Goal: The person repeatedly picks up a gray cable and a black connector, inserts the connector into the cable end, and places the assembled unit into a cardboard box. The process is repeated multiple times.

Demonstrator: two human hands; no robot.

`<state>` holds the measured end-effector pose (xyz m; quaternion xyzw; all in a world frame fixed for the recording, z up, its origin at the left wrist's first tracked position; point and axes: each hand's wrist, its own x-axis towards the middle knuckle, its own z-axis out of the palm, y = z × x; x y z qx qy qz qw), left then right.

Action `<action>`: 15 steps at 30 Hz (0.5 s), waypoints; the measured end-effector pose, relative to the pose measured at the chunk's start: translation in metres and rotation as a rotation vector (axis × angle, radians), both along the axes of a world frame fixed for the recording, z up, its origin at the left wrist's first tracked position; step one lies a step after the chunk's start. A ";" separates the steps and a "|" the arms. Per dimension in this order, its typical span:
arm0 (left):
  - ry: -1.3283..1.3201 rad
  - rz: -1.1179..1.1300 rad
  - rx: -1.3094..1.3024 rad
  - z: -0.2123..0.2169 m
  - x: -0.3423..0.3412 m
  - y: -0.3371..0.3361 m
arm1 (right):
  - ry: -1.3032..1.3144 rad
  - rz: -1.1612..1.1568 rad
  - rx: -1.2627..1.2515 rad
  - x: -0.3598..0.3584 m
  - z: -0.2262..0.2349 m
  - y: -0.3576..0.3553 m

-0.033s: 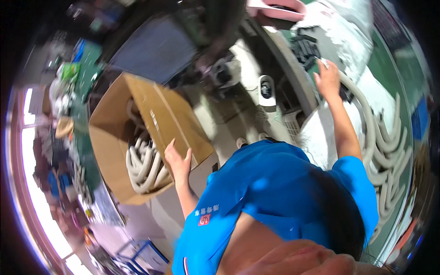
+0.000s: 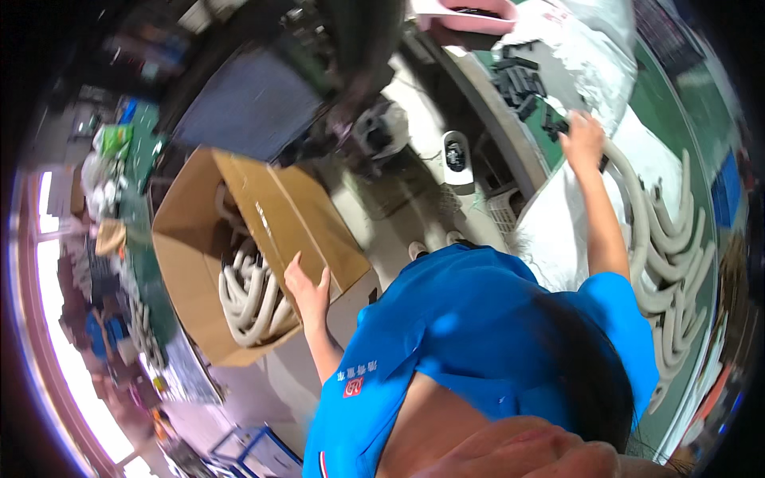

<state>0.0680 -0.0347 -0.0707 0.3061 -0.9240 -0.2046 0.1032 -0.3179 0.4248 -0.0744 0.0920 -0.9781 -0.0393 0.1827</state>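
Note:
My right hand [image 2: 583,143] is closed around the upper end of a pale grey curved tube [image 2: 635,187] over the table at the right. Right by its fingertips is a small black piece [image 2: 553,125]; I cannot tell whether the fingers touch it. A pile of black plastic pieces [image 2: 518,82] lies just beyond. At the left, my left hand [image 2: 309,288] has its thumb and fingers apart at the near side of an open cardboard box [image 2: 279,199]. Several similar curved tubes [image 2: 253,307] lie inside that box.
More curved tubes [image 2: 677,271] are stacked along the right of the green table [image 2: 661,119], partly on white sheeting [image 2: 550,247]. A pink bin [image 2: 478,17] stands at the far end. On the floor ahead is a white device [image 2: 457,163]. A blue metal frame [image 2: 253,446] stands lower left.
My right hand has shifted slightly right, away from the black pile, and the small black piece by its fingertips now shows. The left hand stays by the box while the view shifts a little.

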 end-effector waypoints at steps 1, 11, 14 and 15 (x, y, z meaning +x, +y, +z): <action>-0.032 -0.008 0.011 -0.003 -0.002 0.000 | -0.104 -0.273 0.063 0.000 -0.009 0.047; -0.120 -0.915 0.352 0.016 -0.158 0.103 | -0.484 -0.460 -0.217 0.033 -0.021 0.251; 0.008 -1.226 0.230 0.040 -0.198 0.148 | -0.376 -0.402 -0.647 0.056 0.055 0.200; 0.101 -1.224 0.234 0.052 -0.207 0.163 | -0.342 -0.270 -0.627 0.070 0.086 0.181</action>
